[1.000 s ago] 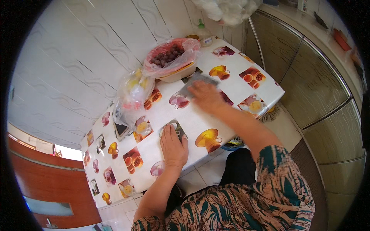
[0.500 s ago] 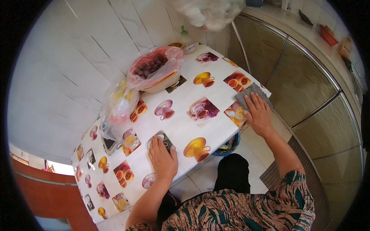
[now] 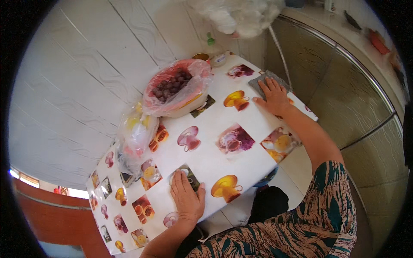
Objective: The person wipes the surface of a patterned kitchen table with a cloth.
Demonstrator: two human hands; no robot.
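A table with a white tablecloth (image 3: 206, 165) printed with cups lies before me. At its far right part, my right hand (image 3: 273, 99) holds a folded grey cloth (image 3: 257, 86) down against the surface, its fingers pressed over the cloth and the thumb off to the side. Near the front edge, my left hand (image 3: 186, 198) rests flat on the tablecloth, fingers stretched and thumb apart, with nothing in it.
Against the wall stands a bowl (image 3: 183, 109) lined with a pink plastic bag, holding grapes (image 3: 172, 86). A clear bag (image 3: 137, 133) with fruit sits left of it. Behind are a green-topped bottle (image 3: 218, 58) and hanging plastic bags (image 3: 241, 17). Cabinets (image 3: 318, 69) curve along the right.
My right hand has slid the grey cloth away from me, from the right edge toward the table's far right part. My left hand stays in place on the tablecloth. The view has shifted slightly.
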